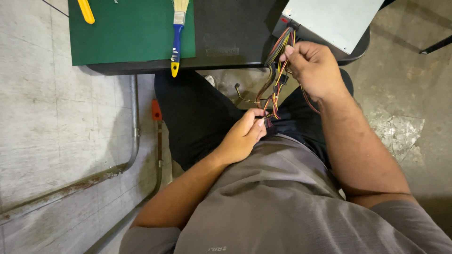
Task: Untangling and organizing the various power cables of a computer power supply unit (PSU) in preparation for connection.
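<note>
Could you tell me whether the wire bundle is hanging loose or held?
Held: the right hand grips the wire bundle near the grey box; the left hand pinches its end.

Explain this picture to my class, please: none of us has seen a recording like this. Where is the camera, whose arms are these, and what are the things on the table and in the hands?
The one picture comes from a camera worn on a person's head, looking down, so you see their own arms, grey shirt and dark trousers. There is no machine, only two bare hands. The right hand grips a bundle of coloured wires close to where it leaves a grey metal box at the edge of the black table. The left hand pinches the lower end of the same bundle above the lap. On the table lie a green mat, a paintbrush with a blue and yellow handle and a yellow tool handle. Metal pipes run along the concrete floor.
</note>
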